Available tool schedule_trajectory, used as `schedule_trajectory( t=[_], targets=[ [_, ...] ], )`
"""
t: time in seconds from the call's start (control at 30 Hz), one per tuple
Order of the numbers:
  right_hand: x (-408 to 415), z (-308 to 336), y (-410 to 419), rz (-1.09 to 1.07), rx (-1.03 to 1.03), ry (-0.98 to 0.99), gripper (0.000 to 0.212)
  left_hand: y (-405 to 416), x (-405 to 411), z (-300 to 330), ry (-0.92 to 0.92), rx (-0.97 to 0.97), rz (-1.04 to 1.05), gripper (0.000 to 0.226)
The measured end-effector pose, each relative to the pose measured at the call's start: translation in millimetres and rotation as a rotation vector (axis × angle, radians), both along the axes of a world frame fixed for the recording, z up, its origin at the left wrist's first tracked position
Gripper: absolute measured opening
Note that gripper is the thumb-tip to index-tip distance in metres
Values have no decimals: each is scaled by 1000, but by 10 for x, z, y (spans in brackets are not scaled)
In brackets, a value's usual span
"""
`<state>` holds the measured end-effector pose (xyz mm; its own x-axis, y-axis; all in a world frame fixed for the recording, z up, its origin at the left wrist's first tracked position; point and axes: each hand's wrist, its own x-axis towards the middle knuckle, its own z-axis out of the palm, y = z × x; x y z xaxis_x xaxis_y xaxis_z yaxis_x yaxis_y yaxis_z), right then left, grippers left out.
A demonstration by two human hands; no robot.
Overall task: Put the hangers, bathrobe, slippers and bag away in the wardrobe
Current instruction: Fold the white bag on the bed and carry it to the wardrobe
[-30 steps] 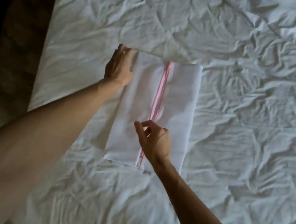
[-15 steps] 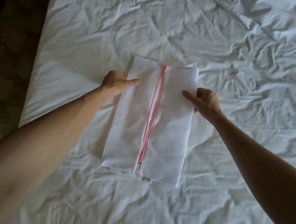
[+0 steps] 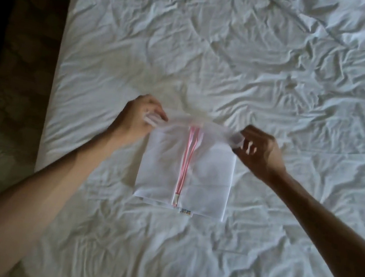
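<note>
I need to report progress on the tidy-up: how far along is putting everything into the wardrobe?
Nothing visibly stored yet; no wardrobe in view. In hand: the white mesh bag with the pink zipper lies on the bed, its far edge lifted by the left hand and right hand, apparently mid-fold. Hangers, bathrobe and slippers are not visible.

A wide bed covered in a wrinkled white sheet (image 3: 280, 81) carries 1 flat white mesh bag with a pink zipper (image 3: 206, 177), lying near its left edge.

White mesh bag (image 3: 206, 180) – pink zipper (image 3: 185, 162) – far edge lifted.
</note>
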<state>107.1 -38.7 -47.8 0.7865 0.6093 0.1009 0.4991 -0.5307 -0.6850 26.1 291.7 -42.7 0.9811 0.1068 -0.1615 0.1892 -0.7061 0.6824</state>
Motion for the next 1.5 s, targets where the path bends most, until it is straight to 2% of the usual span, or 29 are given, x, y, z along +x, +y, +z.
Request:
schedule_trajectory(
  t=[0.03, 0.2, 0.27, 0.4, 0.47, 0.5, 0.57, 0.63, 0.73, 0.83, 0.9, 1.03, 1.17, 1.3, 1.43, 1.5],
  targets=[
    [-203, -23, -63, 53, -27, 9, 4, -6, -193, -38, -1, 50, -49, 44],
    [-1044, -277, -327, 231, -120, 38, 11, -191, -1038, -313, 41, 101, -167, 45],
    [-1214, -396, -399, 250, -186, 79, 19, -260, -1293, -454, 55, 102, -230, 34],
    [-1358, -462, -477, 286, -366, 147, 41, -379, -1544, -554, 149, 151, -279, 51],
    [-1385, -348, -419, 237, -403, 147, 46, -401, -1525, -453, 207, 68, -157, 61],
    [-1421, -270, -331, 179, -379, 135, 42, -416, -1485, -376, 240, -8, -18, 64],
    [-1538, -100, -19, 33, -309, 149, 26, -458, -1332, -256, 295, -118, 329, 48],
    [-1667, 11, 416, -83, -326, 254, 19, -508, -1133, -243, 333, -68, 538, 32],
    [-1822, 25, 1104, -95, -529, 414, 39, -532, -865, -325, 351, 4, 562, 48],
    [-2002, -109, 1585, 31, -669, 401, 59, -485, -700, -375, 448, 42, 541, 58],
    [-2035, -264, 1731, 79, -699, 346, 62, -442, -640, -409, 485, 42, 523, 58],
    [-1907, -426, 1753, 118, -631, 266, 43, -448, -613, -432, 556, 62, 461, 51],
    [-1827, -300, 1774, 122, -581, 219, 22, -531, -560, -220, 587, 105, 401, 37],
    [-1790, -36, 1453, -63, -399, 407, 29, -792, -489, 188, 444, 261, 359, 33],
    [-1942, 136, 711, -451, 157, 822, 39, -1476, -304, 416, 335, 301, 222, 33],
    [-2037, 91, 369, -589, 221, 942, 39, -1924, -203, 342, 319, 263, 151, 29]
  ],
)
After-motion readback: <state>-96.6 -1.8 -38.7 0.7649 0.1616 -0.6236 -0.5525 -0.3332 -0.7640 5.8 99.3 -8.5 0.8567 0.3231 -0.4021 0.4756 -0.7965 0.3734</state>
